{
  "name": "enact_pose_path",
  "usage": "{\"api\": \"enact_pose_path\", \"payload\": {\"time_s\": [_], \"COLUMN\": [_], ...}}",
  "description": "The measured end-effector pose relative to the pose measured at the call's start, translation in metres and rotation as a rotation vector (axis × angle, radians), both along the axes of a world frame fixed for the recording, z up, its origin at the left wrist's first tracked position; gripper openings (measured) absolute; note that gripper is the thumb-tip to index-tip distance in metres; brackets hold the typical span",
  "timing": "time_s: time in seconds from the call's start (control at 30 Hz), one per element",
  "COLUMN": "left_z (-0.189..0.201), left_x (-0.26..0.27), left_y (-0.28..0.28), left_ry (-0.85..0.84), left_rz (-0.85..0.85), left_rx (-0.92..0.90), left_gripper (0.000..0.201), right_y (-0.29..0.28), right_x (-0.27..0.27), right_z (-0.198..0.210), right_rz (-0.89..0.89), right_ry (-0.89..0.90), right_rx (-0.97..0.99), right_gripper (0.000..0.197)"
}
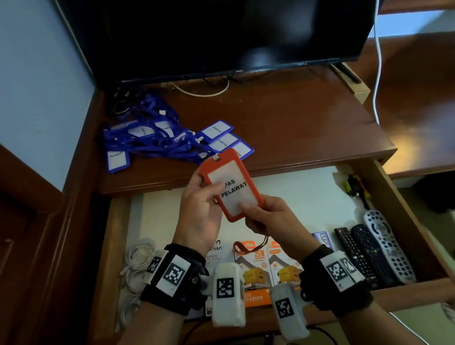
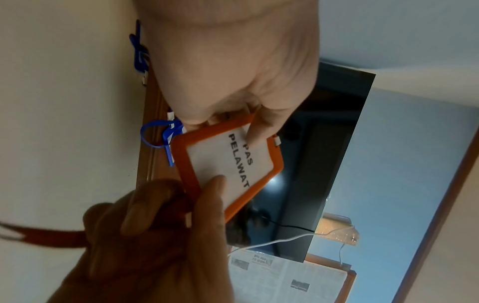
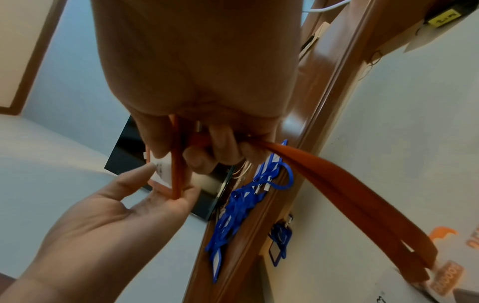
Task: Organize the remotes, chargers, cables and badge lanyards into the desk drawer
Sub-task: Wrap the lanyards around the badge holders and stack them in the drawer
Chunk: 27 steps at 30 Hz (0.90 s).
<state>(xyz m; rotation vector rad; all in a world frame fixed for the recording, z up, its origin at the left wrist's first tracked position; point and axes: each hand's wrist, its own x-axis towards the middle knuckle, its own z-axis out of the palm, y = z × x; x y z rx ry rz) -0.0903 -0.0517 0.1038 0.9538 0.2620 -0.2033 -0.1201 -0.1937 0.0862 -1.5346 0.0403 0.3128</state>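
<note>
Both hands hold an orange badge holder reading "PAS PELAWAT" above the open drawer. My left hand pinches its left edge, thumb on the card face. My right hand grips the bottom end together with its orange lanyard, which hangs toward the drawer. A heap of blue badge lanyards lies on the desk top. Inside the drawer are white cables, charger boxes and three remotes.
A dark TV stands at the back of the wooden desk. A white cable hangs at its right. A small yellow and black item sits in the drawer's far right corner. The wall borders the left.
</note>
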Motion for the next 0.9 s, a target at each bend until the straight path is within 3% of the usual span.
{"api": "enact_pose_path", "payload": {"time_s": [0.13, 0.33, 0.43, 0.6, 0.77, 0.9], "left_z": [-0.002, -0.002, -0.008, -0.012, -0.009, -0.006], "left_x": [0.003, 0.012, 0.016, 0.02, 0.018, 0.014], "left_y": [0.019, 0.051, 0.064, 0.069, 0.065, 0.059], "left_ry": [0.039, 0.032, 0.005, -0.003, -0.04, -0.079], "left_rz": [-0.087, -0.447, -0.584, -0.637, -0.573, -0.594], "left_rx": [0.029, 0.295, 0.348, 0.417, 0.694, 0.846], "left_gripper": [0.048, 0.034, 0.061, 0.082, 0.044, 0.03], "right_y": [-0.01, -0.031, -0.034, -0.033, -0.033, -0.032], "right_x": [-0.003, -0.003, -0.004, -0.007, -0.007, -0.01], "right_z": [0.004, 0.013, 0.013, 0.011, 0.009, 0.009], "right_rz": [0.064, 0.172, 0.184, 0.193, 0.191, 0.222], "right_ry": [0.026, 0.072, 0.079, 0.099, 0.125, 0.189], "right_rx": [0.034, 0.002, -0.032, -0.086, -0.105, -0.101], "right_gripper": [0.014, 0.016, 0.023, 0.02, 0.017, 0.009]}}
